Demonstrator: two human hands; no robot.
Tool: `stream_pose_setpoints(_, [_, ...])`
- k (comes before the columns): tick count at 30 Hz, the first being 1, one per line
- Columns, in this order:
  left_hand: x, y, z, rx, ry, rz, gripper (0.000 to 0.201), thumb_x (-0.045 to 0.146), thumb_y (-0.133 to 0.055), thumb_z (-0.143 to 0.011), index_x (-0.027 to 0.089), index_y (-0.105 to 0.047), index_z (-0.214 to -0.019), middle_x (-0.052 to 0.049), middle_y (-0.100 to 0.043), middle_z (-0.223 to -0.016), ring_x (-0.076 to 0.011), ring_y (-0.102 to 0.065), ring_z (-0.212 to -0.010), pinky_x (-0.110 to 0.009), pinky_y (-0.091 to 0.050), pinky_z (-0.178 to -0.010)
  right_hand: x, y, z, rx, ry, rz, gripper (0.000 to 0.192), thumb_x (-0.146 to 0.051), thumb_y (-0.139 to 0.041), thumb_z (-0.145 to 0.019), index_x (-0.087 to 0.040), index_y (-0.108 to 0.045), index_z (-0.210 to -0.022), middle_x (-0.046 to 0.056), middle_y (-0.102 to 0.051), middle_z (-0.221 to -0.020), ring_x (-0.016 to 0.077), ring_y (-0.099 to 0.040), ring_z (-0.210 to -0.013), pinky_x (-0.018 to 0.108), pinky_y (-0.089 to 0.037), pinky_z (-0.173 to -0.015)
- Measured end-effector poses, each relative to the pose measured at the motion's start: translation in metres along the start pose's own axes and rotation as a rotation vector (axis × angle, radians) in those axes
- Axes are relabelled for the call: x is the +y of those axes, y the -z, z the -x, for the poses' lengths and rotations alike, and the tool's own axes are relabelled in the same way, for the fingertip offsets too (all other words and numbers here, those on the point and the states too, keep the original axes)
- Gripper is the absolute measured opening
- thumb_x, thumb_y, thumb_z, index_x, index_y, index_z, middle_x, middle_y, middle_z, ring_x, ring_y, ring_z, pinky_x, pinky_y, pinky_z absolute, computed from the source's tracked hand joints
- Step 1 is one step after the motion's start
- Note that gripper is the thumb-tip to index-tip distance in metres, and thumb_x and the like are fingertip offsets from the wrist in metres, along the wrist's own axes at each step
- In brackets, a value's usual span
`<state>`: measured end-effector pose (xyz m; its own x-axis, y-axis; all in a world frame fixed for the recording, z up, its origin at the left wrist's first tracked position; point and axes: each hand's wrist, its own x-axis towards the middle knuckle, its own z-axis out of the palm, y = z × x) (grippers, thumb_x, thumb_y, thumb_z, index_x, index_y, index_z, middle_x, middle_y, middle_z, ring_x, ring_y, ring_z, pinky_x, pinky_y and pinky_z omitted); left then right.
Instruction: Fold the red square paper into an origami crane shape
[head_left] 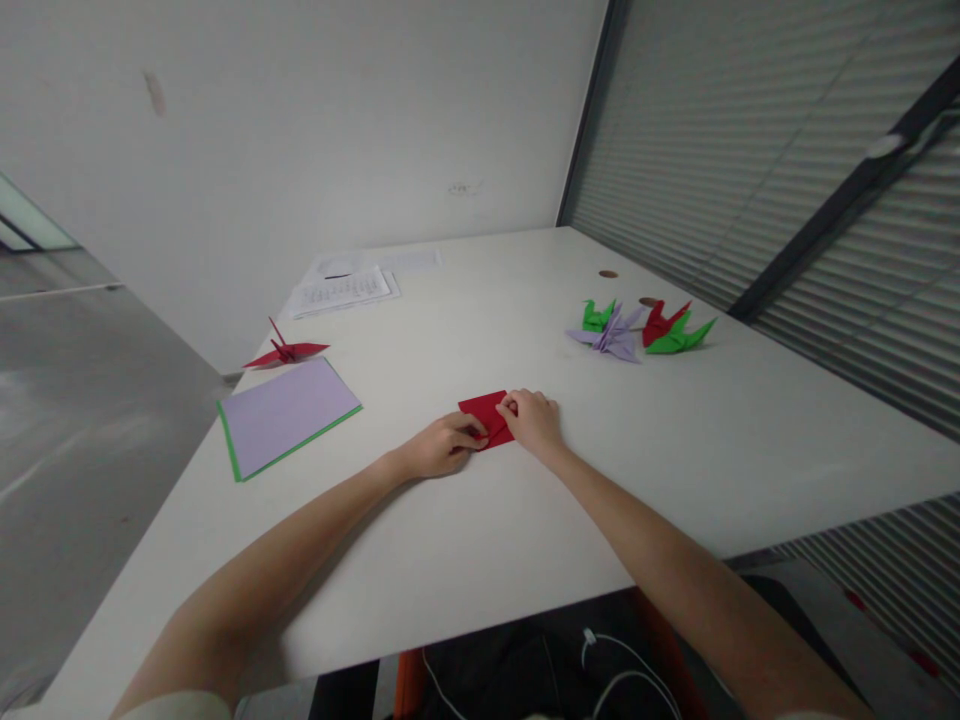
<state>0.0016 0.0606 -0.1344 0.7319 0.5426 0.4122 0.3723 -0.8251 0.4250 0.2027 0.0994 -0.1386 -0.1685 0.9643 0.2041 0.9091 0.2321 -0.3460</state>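
Note:
A small folded square of red origami paper [484, 405] lies on the white table in front of me. My left hand [444, 444] rests at its lower left, fingers curled and pressing on the near edge. At the right side, my right hand [534, 418] pinches a part of the same paper between thumb and forefinger. The fingertips hide some of the folds. To the left are a stack of lilac and green paper sheets [292, 415] and, just behind it, a red paper crane [286, 352].
Several folded cranes stand at the right: a lilac crane [611, 335], a green crane [682, 335], and others in red and green. Printed sheets [345, 290] with a pen lie at the back left. A wall and window blinds [750, 130] border the table [465, 550].

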Motion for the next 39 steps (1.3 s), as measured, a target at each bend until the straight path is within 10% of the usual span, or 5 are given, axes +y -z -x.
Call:
stream_pose_setpoints(26, [0.023,-0.005,-0.005,-0.107,0.049,-0.263,0.022,0.006,-0.053,-0.076,0.013,-0.067,-0.091,-0.012,-0.063,-0.123,-0.0257,-0.058,-0.114,-0.041,-0.047,-0.098,-0.002,0.002,-0.001,-0.021,-0.031,-0.011,0.014,-0.031,-0.058,-0.089,-0.022,-0.067,-0.084,0.003,-0.071,-0.094,0.0218,-0.059,-0.091,0.033,-0.033,-0.075])
stream_pose_setpoints(39, [0.018,-0.014,-0.002,-0.030,0.124,-0.148,0.042,0.020,-0.052,-0.084,0.012,-0.059,-0.124,-0.016,-0.059,-0.132,-0.0291,-0.052,-0.125,-0.047,-0.042,-0.106,-0.004,0.003,-0.001,-0.025,-0.017,0.023,0.014,-0.032,-0.058,-0.090,-0.022,-0.067,-0.085,0.004,-0.071,-0.095,0.0219,-0.059,-0.091,0.034,-0.034,-0.076])
